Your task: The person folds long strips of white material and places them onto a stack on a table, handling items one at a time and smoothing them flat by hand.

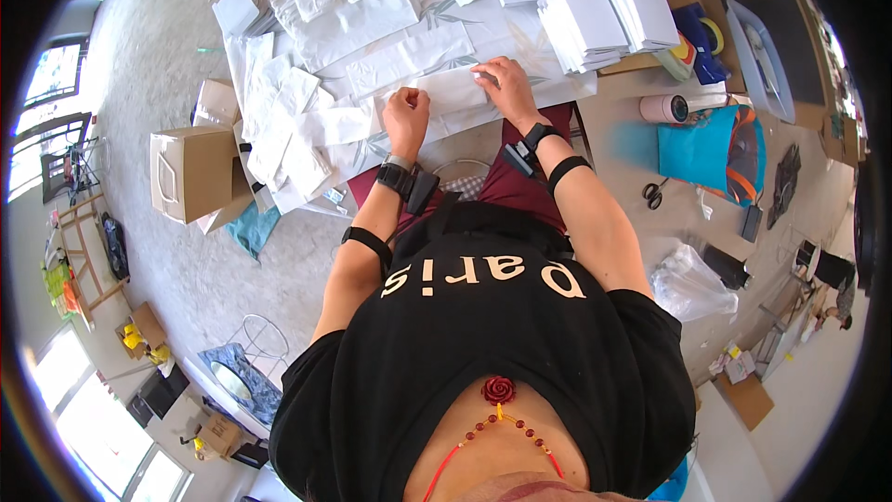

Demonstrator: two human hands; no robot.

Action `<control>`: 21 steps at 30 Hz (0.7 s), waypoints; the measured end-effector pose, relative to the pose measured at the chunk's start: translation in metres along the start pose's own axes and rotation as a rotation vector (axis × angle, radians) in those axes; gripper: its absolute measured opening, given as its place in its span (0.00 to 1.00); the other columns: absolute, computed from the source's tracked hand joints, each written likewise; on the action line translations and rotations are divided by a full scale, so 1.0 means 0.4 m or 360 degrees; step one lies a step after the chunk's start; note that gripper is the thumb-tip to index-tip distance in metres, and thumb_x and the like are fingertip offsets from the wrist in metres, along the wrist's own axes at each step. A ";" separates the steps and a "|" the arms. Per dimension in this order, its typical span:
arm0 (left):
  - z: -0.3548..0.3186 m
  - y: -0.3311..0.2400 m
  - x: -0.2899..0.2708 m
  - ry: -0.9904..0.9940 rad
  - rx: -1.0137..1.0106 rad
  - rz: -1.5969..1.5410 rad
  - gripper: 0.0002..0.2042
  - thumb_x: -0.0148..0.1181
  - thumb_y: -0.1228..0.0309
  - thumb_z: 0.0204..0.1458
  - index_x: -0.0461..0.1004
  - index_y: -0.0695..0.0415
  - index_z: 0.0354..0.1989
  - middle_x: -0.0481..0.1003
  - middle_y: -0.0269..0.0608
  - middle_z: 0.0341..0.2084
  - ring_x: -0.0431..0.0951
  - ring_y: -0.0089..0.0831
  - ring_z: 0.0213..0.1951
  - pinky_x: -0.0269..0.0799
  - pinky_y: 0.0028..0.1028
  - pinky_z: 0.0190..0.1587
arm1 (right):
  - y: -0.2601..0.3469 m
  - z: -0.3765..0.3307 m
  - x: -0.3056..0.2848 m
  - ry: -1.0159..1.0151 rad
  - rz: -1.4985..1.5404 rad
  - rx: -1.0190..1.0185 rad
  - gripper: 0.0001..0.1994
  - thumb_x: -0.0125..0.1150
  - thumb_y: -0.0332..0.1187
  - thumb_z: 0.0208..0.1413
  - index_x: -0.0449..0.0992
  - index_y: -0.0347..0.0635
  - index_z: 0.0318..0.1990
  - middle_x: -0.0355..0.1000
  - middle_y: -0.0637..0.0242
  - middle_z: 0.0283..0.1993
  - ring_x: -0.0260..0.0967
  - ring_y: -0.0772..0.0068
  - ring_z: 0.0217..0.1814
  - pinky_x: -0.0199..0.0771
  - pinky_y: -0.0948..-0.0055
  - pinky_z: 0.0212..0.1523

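Between my hands a flat white bag (453,91) lies near the table's front edge; whether it is plastic or paper I cannot tell. The fingers of my left hand (406,118) are closed at its left end, and their tips are partly hidden. My right hand (506,88) pinches the bag's right end between thumb and fingers. Just beyond it lies a translucent white bag (411,58). More white bags (290,153) are heaped loosely to the left, next to my left hand. A neat pile of white bags (348,5) sits farther back.
Stacks of folded white sheets (583,20) stand at the table's right rear. Right of the table are a pink cup (663,109), a blue bag (711,151) and scissors (654,193). A cardboard box (192,174) stands at the left, on the grey floor (149,56).
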State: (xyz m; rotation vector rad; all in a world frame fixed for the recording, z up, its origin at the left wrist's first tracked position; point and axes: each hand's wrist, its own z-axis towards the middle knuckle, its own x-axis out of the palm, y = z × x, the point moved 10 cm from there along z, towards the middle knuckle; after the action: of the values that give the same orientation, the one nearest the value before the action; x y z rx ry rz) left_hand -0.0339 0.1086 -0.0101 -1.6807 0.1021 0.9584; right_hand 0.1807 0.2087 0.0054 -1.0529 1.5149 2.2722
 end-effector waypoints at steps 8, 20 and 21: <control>0.002 0.017 0.010 0.0007 0.0018 0.0000 0.11 0.64 0.66 0.52 0.80 0.63 0.30 0.81 0.49 0.27 0.81 0.44 0.30 0.75 0.39 0.37 | -0.014 -0.005 0.010 0.0127 -0.0055 -0.0058 0.14 0.70 0.32 0.53 0.83 0.51 0.48 0.73 0.65 0.48 0.69 0.57 0.52 0.71 0.60 0.56; -0.010 0.008 -0.014 -0.0024 0.0119 -0.0056 0.09 0.66 0.70 0.50 0.76 0.61 0.35 0.77 0.46 0.27 0.78 0.44 0.30 0.73 0.41 0.36 | 0.004 -0.014 0.021 0.0476 -0.0129 -0.0199 0.29 0.75 0.39 0.49 0.78 0.56 0.62 0.67 0.66 0.54 0.66 0.59 0.56 0.70 0.62 0.62; -0.013 -0.003 -0.034 -0.0044 0.0142 -0.0049 0.09 0.66 0.70 0.50 0.75 0.61 0.37 0.76 0.46 0.27 0.78 0.44 0.31 0.72 0.41 0.36 | 0.005 -0.014 0.021 0.0479 -0.0138 -0.0197 0.29 0.75 0.39 0.49 0.78 0.56 0.62 0.67 0.66 0.54 0.66 0.59 0.56 0.70 0.62 0.62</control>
State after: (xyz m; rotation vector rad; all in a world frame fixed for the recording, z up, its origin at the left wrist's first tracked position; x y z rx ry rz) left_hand -0.0395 0.0990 -0.0006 -1.5823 0.0993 0.9405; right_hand 0.1760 0.2013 -0.0002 -1.5233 1.4109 2.2501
